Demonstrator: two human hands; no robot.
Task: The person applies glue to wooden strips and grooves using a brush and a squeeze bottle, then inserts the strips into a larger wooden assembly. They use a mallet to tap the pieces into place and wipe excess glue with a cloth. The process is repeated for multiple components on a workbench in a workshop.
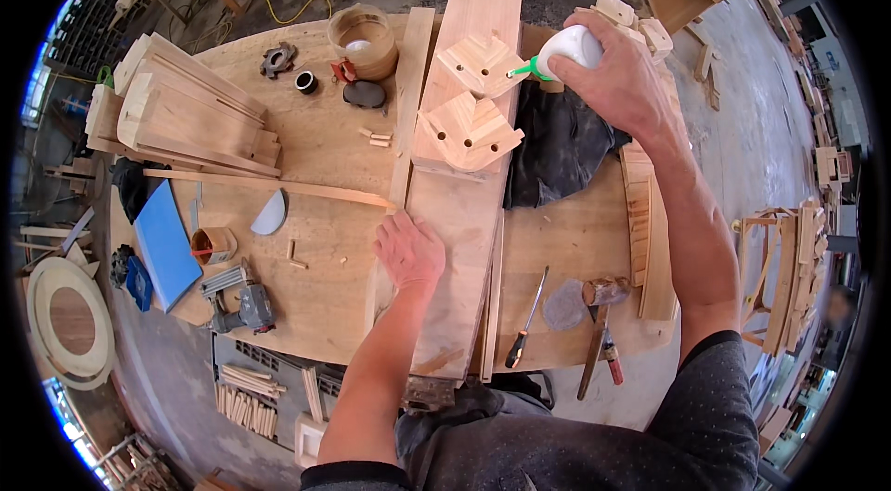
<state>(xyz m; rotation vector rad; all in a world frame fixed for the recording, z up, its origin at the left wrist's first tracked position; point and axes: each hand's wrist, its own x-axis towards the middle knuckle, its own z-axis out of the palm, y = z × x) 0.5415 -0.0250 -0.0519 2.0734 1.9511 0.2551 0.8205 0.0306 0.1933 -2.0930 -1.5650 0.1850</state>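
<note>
My right hand (620,73) is wrapped round a white glue bottle (577,46), tilted so its green nozzle (522,71) points left. The nozzle's tip is at a hole in the farther of two angled wooden joint pieces (483,62). The nearer wooden joint piece (469,131) also has drilled holes facing up. Both stand on a long thick wooden board (464,231) that runs away from me. My left hand (410,248) rests on the board's left side, fingers loosely bent and apart, holding nothing.
Left on the workbench (325,282) are stacked wooden parts (190,115), a plastic tub (363,41), a nail gun (243,303) and dowels (297,254). Black cloth (557,148) lies right of the board. Nearer are a screwdriver (527,319) and a hammer (599,324).
</note>
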